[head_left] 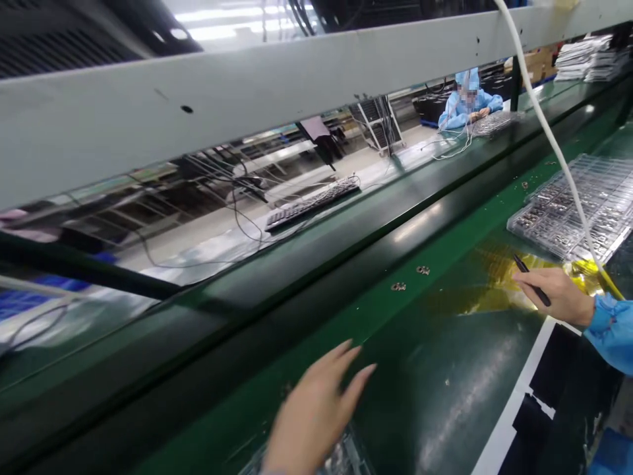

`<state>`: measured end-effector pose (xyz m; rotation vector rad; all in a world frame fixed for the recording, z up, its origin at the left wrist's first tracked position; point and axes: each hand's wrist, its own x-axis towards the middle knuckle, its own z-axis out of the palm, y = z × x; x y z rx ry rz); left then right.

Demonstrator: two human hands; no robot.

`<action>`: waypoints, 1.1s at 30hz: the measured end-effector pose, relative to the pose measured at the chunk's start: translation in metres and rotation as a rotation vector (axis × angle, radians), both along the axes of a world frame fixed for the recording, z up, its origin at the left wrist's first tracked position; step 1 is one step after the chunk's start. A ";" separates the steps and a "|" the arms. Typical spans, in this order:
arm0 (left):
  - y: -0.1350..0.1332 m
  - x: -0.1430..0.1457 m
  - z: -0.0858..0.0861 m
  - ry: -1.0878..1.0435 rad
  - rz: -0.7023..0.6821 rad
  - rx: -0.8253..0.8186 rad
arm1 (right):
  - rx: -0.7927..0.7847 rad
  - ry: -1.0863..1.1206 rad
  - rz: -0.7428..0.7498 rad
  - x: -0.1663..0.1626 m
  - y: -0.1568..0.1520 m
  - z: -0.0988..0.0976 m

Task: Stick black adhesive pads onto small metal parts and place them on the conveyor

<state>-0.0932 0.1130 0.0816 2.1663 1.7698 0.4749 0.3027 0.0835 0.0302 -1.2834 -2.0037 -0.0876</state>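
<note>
My left hand (316, 409) reaches forward over the green conveyor belt (435, 389) with its fingers stretched out and nothing in them; a clear tray edge (346, 458) shows just under it. My right hand (554, 290), in a blue sleeve, is closed on a thin black tool (530, 278) like tweezers, held over a patch of yellow film (489, 277). Two small metal parts (398, 286) (422, 270) lie on the belt ahead of both hands.
A clear tray of several small parts (578, 204) sits at the right, with a white cable (548, 132) hanging across it. A grey beam (247, 86) spans overhead. Across the line lie a keyboard-like tray (311, 201) and a person in blue (467, 102).
</note>
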 end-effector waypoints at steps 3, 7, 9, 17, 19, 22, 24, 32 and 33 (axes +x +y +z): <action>0.031 0.095 -0.014 -0.148 -0.235 -0.122 | -0.056 0.252 -0.060 -0.005 0.001 0.031; 0.036 0.197 -0.018 -0.660 -0.450 -0.329 | -0.249 0.763 -0.022 -0.018 0.007 0.064; 0.028 0.221 -0.017 -0.873 -0.571 -0.457 | -0.326 0.934 0.073 -0.027 0.012 0.074; 0.020 0.245 -0.018 -1.186 -0.417 -0.475 | -0.449 0.996 0.276 -0.038 0.015 0.111; 0.024 0.239 -0.016 -1.201 -0.406 -0.478 | -0.369 1.038 0.247 -0.028 0.016 0.117; 0.029 0.223 -0.013 -1.290 -0.304 -0.514 | -0.227 0.967 0.117 -0.004 0.017 0.106; 0.031 0.214 -0.015 -1.285 -0.204 -0.542 | -0.227 0.723 0.049 0.016 0.012 0.083; 0.002 0.277 -0.048 -0.152 -0.535 -0.238 | -0.208 -0.254 -0.119 0.081 -0.061 0.005; -0.002 0.293 -0.052 -0.077 -0.552 -0.244 | -0.223 -0.333 -0.118 0.086 -0.068 0.003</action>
